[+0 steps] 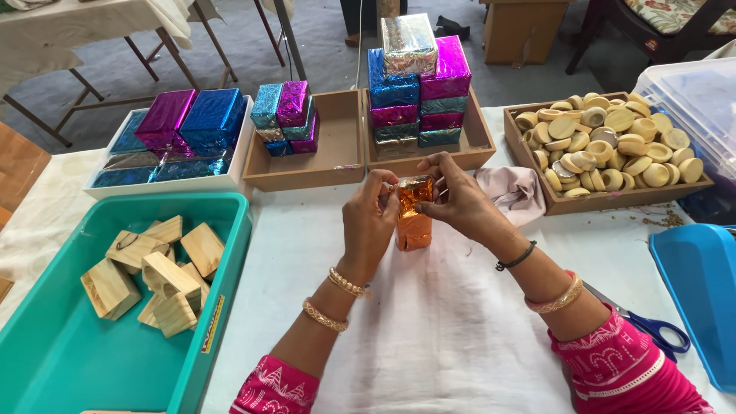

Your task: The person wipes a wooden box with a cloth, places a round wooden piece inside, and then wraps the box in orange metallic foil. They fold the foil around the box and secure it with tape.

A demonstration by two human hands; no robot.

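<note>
A small block wrapped in shiny orange foil (414, 218) stands upright on the white cloth (429, 330) at the table's middle. My left hand (369, 222) grips its left side, fingers curled at the top fold. My right hand (458, 198) pinches the foil at the block's top right end. Both wrists wear gold bangles; the right also has a black band.
A teal bin (61, 360) at left holds several bare wooden blocks (153, 272). Behind are a white tray (230, 180) and two wooden trays (337, 165) with foil-wrapped blocks (418, 84), a wooden tray of round wooden discs (606, 142), blue scissors (652, 326), a blue lid (701, 291).
</note>
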